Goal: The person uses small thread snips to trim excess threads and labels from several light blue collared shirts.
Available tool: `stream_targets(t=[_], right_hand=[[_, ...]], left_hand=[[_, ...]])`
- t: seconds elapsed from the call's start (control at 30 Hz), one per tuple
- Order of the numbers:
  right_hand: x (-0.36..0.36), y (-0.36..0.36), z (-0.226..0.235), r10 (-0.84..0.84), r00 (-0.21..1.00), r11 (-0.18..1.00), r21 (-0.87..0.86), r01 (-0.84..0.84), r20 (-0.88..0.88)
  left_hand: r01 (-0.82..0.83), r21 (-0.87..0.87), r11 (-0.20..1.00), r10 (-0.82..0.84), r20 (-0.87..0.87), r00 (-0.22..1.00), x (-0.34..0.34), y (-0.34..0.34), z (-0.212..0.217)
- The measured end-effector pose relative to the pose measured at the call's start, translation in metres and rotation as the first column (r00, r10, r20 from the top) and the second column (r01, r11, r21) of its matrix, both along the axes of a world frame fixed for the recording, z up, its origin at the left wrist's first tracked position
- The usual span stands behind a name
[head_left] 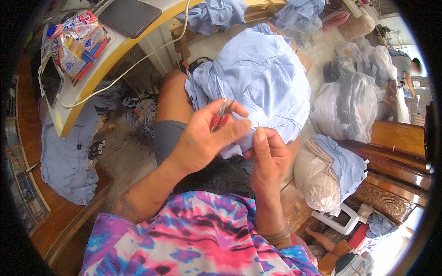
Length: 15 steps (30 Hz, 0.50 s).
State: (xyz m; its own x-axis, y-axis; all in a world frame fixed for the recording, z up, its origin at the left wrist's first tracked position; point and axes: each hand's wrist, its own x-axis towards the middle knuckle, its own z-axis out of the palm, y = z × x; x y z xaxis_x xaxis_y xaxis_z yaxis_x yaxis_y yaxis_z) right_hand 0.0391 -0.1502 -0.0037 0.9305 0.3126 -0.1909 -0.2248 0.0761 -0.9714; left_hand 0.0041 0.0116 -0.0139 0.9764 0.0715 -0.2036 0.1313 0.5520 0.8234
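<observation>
A large heap of light-blue cloth, which looks like garments, lies across my lap. My left hand is closed around small red-handled thread snips, their metal blades pointing up past the fingers. Its thumb and fingertips also come together at a bit of cloth or thread, too fine to make out. Close beside it, my right hand pinches the near edge of the light-blue cloth between thumb and forefinger. The two hands' fingertips almost meet.
A yellow-edged table at upper left bears a colourful plastic bag, a dark flat device and a white cable. Stuffed clear bags and a cloth bundle stand right. Another person is at far right.
</observation>
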Motion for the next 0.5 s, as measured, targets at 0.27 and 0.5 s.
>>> stream_targets(t=[0.27,0.5], right_hand=[[0.002,0.0,-0.011,-0.081,0.982,0.986,-0.13,0.104,0.172],[0.05,-0.018,0.026,0.475,0.763,0.798,-0.58,-0.164,0.439]], left_hand=[[-0.065,0.288,0.955,0.055,0.045,0.997,0.007,-0.006,-0.011],[-0.23,0.263,0.937,0.235,0.011,0.972,0.001,0.026,0.017]])
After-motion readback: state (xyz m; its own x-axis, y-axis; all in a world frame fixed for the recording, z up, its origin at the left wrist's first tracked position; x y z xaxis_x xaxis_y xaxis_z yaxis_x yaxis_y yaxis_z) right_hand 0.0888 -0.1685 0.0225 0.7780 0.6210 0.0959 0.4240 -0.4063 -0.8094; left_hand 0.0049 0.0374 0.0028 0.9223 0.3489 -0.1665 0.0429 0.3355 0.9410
